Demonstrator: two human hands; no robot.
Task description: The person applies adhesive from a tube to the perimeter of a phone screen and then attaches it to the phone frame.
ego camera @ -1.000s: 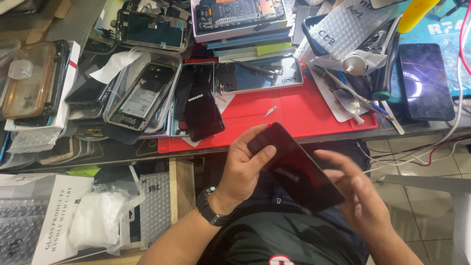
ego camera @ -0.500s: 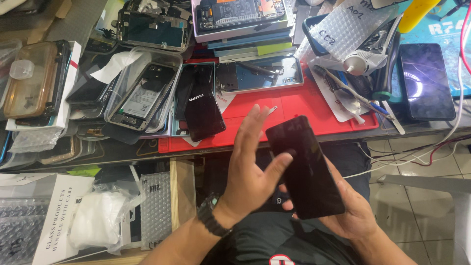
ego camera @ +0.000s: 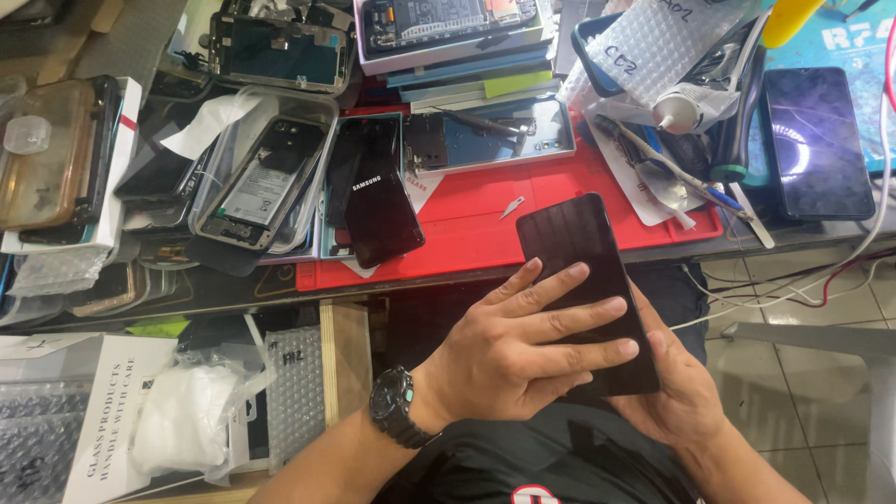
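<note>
A black phone screen panel (ego camera: 571, 243) is held at the near edge of the red work mat (ego camera: 467, 238), over my lap. My right hand (ego camera: 681, 397) grips it from underneath at its lower end. My left hand (ego camera: 523, 350), with a black watch on the wrist, lies flat on the panel's face, fingers spread and pointing right. The panel's upper half shows bare and dark.
The bench is crowded: a black phone (ego camera: 378, 210) on the mat's left, opened phone frames (ego camera: 257, 177), a stack of parts boxes (ego camera: 448, 37), tweezers and tools (ego camera: 672, 168), a dark phone (ego camera: 817, 140) at right. Bubble wrap and a box (ego camera: 93, 420) sit below left. Cables hang at right.
The panel has swung from a slanted pose to nearly upright and moved up toward the mat. My left hand lifted off, fingers raised, then came down flat across its face.
</note>
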